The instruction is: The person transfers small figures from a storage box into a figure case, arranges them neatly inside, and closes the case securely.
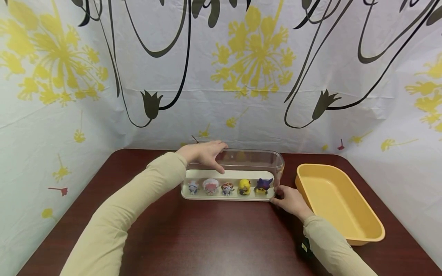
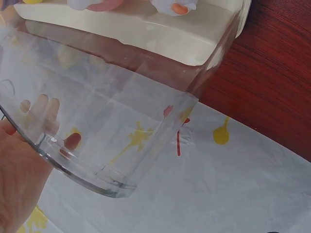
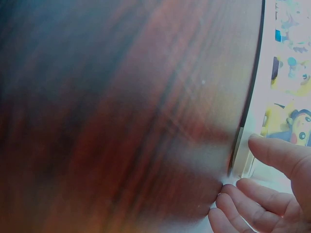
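Observation:
A clear plastic cover (image 1: 252,161) stands over a cream base (image 1: 224,196) that carries a row of small figurines, among them a yellow one (image 1: 245,186) and a purple one (image 1: 264,185). My left hand (image 1: 212,155) grips the top of the cover near its left end, thumb on the front wall and fingers over the back. In the left wrist view the palm (image 2: 19,170) lies against the cover (image 2: 121,97) and the fingers show through the plastic. My right hand (image 1: 281,195) pinches the base's right front corner. The right wrist view shows its thumb (image 3: 277,150) on the base edge (image 3: 266,73).
An empty yellow tub (image 1: 338,203) sits on the dark wooden table (image 1: 207,237) just right of the base, close to my right wrist. A white cloth with yellow flowers (image 1: 252,57) hangs behind and on both sides of the table.

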